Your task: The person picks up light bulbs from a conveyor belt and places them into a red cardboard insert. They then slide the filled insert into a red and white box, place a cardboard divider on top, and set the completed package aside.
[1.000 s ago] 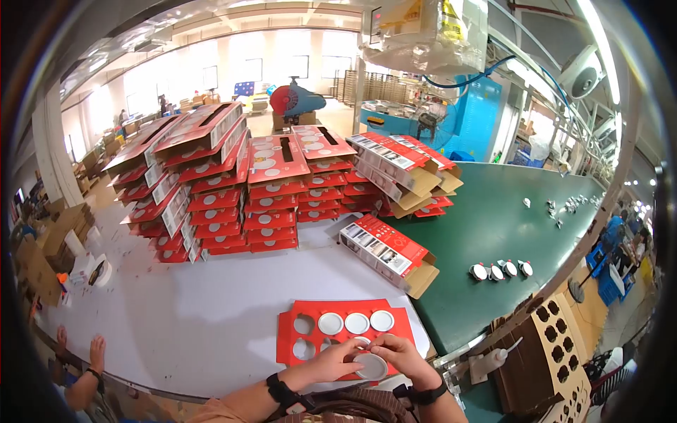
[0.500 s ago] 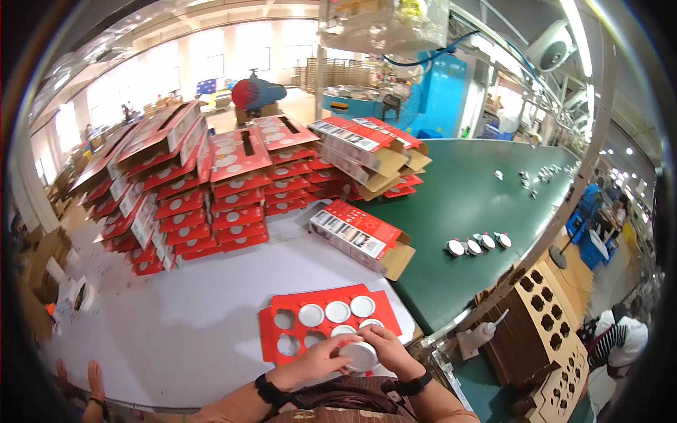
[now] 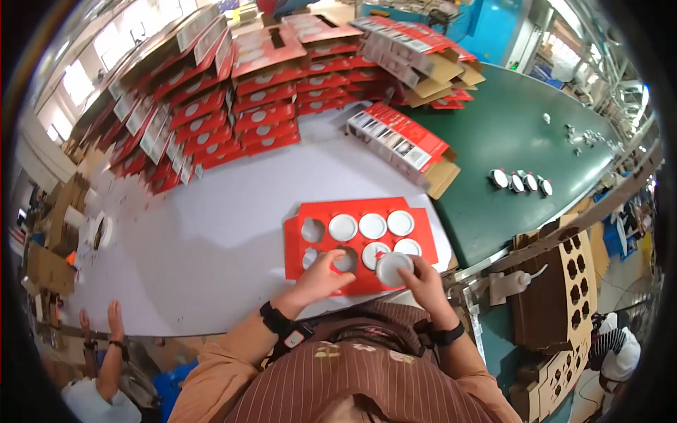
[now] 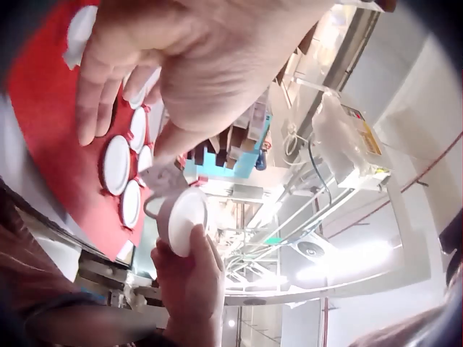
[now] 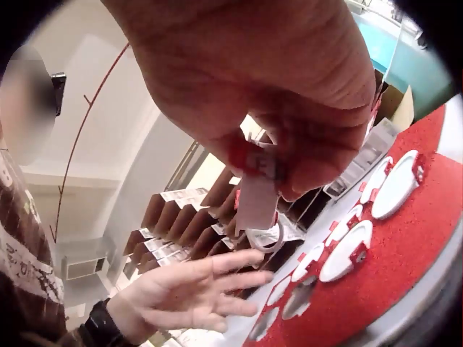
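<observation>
A red card [image 3: 324, 207] with two rows of round holes lies in front of me, several holes filled with white round pieces [image 3: 372, 225]. My right hand [image 3: 428, 287] pinches another white piece [image 3: 392, 270] by its edge, above the card's near side. In the left wrist view this piece [image 4: 189, 223] shows a flat round face, with a ring-like part at its side. A pale strip [image 5: 258, 202] with a red end hangs below the right fingers in the right wrist view. My left hand [image 3: 319, 280], fingers spread and holding nothing, hovers beside an unfilled hole [image 3: 345, 259].
Stacks of red printed boxes [image 3: 268, 92] stand at the back; one open-ended box [image 3: 402, 144] lies nearer. More white pieces [image 3: 516, 182] sit on the green surface [image 3: 486, 127] at right. A white bottle [image 3: 509, 283] and holed cardboard [image 3: 575, 275] are lower right. Another person's hands [image 3: 115, 321] show at left.
Both hands were together on the white piece; now the left has come away and opened, while the right alone holds it. The head view has tilted downward.
</observation>
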The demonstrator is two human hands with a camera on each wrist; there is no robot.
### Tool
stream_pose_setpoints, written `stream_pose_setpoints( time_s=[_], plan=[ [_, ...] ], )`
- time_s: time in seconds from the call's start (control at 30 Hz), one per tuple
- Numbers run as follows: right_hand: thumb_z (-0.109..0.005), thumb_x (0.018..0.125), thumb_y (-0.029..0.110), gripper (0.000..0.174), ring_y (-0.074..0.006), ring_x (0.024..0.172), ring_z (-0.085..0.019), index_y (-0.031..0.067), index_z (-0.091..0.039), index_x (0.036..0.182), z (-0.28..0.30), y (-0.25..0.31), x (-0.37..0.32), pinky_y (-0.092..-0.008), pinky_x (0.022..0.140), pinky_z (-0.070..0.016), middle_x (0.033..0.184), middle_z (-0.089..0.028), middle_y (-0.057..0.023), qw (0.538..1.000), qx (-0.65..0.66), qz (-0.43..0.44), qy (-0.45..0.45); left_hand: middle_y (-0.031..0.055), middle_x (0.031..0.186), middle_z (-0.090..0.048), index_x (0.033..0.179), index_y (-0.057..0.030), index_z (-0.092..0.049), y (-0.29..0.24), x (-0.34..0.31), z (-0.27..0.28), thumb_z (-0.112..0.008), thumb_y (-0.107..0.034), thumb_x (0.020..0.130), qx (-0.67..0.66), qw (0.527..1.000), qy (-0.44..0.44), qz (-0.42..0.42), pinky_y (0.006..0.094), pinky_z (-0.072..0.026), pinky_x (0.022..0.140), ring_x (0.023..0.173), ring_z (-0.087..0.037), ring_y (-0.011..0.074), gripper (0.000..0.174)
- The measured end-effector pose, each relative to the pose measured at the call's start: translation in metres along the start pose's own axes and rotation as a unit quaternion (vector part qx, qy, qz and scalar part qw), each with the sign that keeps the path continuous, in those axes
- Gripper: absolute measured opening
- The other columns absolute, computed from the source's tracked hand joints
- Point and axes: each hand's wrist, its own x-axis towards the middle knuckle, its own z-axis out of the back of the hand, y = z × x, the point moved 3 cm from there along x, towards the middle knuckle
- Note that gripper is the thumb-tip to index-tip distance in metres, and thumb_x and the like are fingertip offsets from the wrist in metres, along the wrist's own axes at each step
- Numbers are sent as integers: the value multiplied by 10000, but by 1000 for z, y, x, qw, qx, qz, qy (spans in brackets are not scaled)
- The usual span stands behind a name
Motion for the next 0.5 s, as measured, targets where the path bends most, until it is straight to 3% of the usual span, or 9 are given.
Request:
stream_pose_setpoints(
  time_s=[0.07,0.1,0.2,0.3,0.33,0.37,0.4,0.43,0.5],
  plan=[
    [-644,843,164,319,-147,726,-597,-43,-581,1078,2,-11,3,-285,663,-484,803,-643,-99,999,-11,-32,-8,143,1149,-529,1310,62,-358,27,-1,11,-635,-181,835,-109,981,-37,154,283,-550,563,770,-619,165,601],
    [-644,843,164,319,-147,726,-597,-43,-581,1078,-1,-15,4,-285,663,-484,803,-643,-99,999,-12,-37,-4,141,1103,-537,1224,68,-420,43,-2,12,-613,-185,847,-127,972,-60,187,295,-556,573,790,-620,171,493],
    [-648,838,163,341,-153,748,-610,-44,-571,1098,-14,-23,12,-284,681,-490,811,-646,-112,998,-10,-63,11,102,1027,-548,1119,19,-476,67,7,8,-589,-177,861,-233,949,-78,198,286,-539,551,761,-615,162,343],
    [-649,835,174,373,-163,758,-619,-54,-560,1117,-37,-27,23,-299,642,-494,826,-646,-134,1000,-3,-1,-22,53,939,-552,1005,-44,-508,54,9,19,-561,-183,881,-223,948,-136,182,277,-518,542,733,-606,147,193],
    [-640,838,241,419,-195,762,-639,-56,-556,1120,-41,-18,26,-334,628,-503,847,-650,-162,998,-56,-13,-6,12,873,-550,972,-96,-528,68,13,25,-536,-175,898,-247,953,-52,165,284,-508,565,674,-580,131,109],
    [-620,856,190,343,-140,744,-607,-30,-559,1112,-54,-45,33,-310,620,-502,809,-640,-84,999,-45,-27,-3,-7,845,-551,916,-132,-537,81,15,30,-545,-199,901,-306,944,74,100,291,-508,643,684,-563,116,69],
    [-619,846,242,375,-196,760,-637,0,-565,1127,-63,-42,34,-350,633,-508,857,-658,-141,990,-92,-99,44,-18,719,-541,788,-147,-528,50,2,20,-559,-150,890,-423,899,19,108,271,-485,565,605,-536,97,106],
    [-607,835,297,389,-257,767,-652,51,-577,1136,-62,-22,32,-391,653,-506,873,-654,-173,989,-139,-55,10,-27,735,-558,816,-166,-534,48,5,17,-565,-147,896,-409,894,-41,179,243,-457,555,629,-535,80,88],
    [-588,816,281,410,-332,812,-643,109,-556,1187,-68,-14,33,-436,699,-502,923,-645,-192,982,-184,-38,5,-45,744,-576,900,-203,-540,65,13,18,-599,-177,872,-368,910,-16,191,207,-401,504,614,-523,81,71]
  ],
)
